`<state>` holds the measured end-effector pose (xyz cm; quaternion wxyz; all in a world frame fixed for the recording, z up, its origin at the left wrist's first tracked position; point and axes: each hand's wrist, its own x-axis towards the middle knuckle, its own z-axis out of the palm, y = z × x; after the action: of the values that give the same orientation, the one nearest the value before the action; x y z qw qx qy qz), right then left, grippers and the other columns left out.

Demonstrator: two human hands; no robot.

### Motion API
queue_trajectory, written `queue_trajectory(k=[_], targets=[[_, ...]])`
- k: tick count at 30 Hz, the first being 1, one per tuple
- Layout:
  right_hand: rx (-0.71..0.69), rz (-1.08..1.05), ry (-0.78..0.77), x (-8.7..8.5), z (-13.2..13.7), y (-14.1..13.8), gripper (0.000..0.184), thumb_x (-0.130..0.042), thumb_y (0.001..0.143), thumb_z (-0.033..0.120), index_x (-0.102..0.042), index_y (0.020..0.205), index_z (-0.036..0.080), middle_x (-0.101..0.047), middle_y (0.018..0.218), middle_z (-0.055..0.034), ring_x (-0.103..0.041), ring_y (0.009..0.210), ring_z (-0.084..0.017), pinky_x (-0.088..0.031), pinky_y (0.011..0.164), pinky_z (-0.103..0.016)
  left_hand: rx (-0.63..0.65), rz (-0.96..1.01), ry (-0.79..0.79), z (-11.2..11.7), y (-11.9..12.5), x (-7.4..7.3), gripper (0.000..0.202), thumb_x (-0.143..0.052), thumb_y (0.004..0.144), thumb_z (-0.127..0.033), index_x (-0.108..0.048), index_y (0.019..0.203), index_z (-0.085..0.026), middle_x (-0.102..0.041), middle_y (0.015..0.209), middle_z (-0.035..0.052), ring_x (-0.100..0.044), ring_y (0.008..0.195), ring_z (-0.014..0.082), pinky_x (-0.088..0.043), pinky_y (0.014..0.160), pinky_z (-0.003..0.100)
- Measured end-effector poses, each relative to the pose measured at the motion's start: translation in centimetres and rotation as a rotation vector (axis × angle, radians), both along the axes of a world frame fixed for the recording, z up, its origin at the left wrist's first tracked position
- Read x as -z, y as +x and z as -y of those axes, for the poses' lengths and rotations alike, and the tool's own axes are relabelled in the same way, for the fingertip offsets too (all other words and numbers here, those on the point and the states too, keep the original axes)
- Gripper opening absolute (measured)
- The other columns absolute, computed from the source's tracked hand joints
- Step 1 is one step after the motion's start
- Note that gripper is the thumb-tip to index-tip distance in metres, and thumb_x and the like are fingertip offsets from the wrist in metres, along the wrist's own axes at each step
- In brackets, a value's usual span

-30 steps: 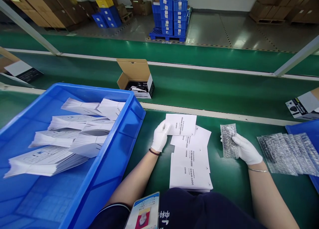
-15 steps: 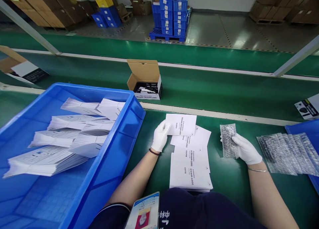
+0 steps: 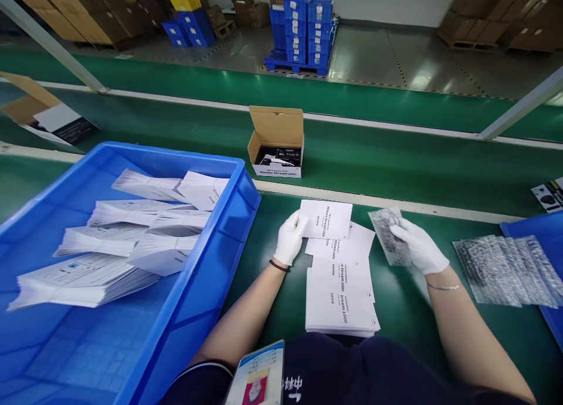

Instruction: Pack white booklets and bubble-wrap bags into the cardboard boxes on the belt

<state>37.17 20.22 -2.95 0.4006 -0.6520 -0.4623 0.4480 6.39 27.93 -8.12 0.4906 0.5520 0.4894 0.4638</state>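
Observation:
My left hand point(image 3: 290, 237), in a white glove, grips the left edge of a white printed booklet point(image 3: 326, 219) marked "Minute Stream 1000". Below it, a fanned pile of like booklets point(image 3: 341, 293) lies on the green bench in front of my body. To the right of the pile, my gloved right hand point(image 3: 417, 243) is closed on a clear bubble-wrap packet point(image 3: 389, 236), held tilted above the bench. What lies inside the packet I cannot make out. Several similar packets point(image 3: 497, 273) overlap in a row at the right.
A blue bin point(image 3: 185, 328) with several bundles of booklets stands at the left. Beyond the bench's pale edge, an open carton point(image 3: 276, 141) holds black parts. Another open carton point(image 3: 48, 114) is at far left, and a blue container point(image 3: 528, 226) at far right.
My right hand has moved left with the bubble-wrap packet, closer to the booklets, and the packet is now tilted. The open carton in the middle has shifted right.

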Motion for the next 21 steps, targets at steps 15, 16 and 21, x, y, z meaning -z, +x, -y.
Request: queue_trajectory(k=[15,16,21], targets=[[-0.499,1.133,0.268,-8.0,-28.3,-20.1,0.035,-0.053,0.090,0.018,-0.064,0.124,0.015,-0.067,0.116,-0.0137,-0.063,0.103,-0.033,-0.050,0.088,-0.046,0.064,0.002,-0.013,-0.5,0.3,0.7,0.041,-0.053,0.091,-0.041,-0.065,0.121,-0.016,-0.067,0.127,0.0079,-0.060,0.120,0.0248,-0.044,0.107,0.037],[-0.521,1.120,0.228,-7.2,-29.3,-20.4,0.034,-0.055,0.090,0.020,-0.066,0.122,0.014,-0.068,0.116,-0.0133,-0.063,0.103,-0.032,-0.050,0.089,-0.044,0.064,0.011,-0.017,-0.5,0.3,0.8,0.041,-0.054,0.091,-0.041,-0.066,0.121,-0.017,-0.067,0.128,0.0079,-0.060,0.121,0.0249,-0.044,0.107,0.037],[-0.495,1.137,0.160,-3.7,-30.7,-19.6,0.033,-0.053,0.092,0.022,-0.068,0.120,0.014,-0.065,0.123,-0.0157,-0.059,0.110,-0.032,-0.048,0.093,-0.046,0.071,0.068,-0.016,-0.5,0.5,1.1,0.042,-0.055,0.091,-0.042,-0.065,0.124,-0.019,-0.066,0.130,0.0067,-0.059,0.123,0.0248,-0.043,0.110,0.038]])
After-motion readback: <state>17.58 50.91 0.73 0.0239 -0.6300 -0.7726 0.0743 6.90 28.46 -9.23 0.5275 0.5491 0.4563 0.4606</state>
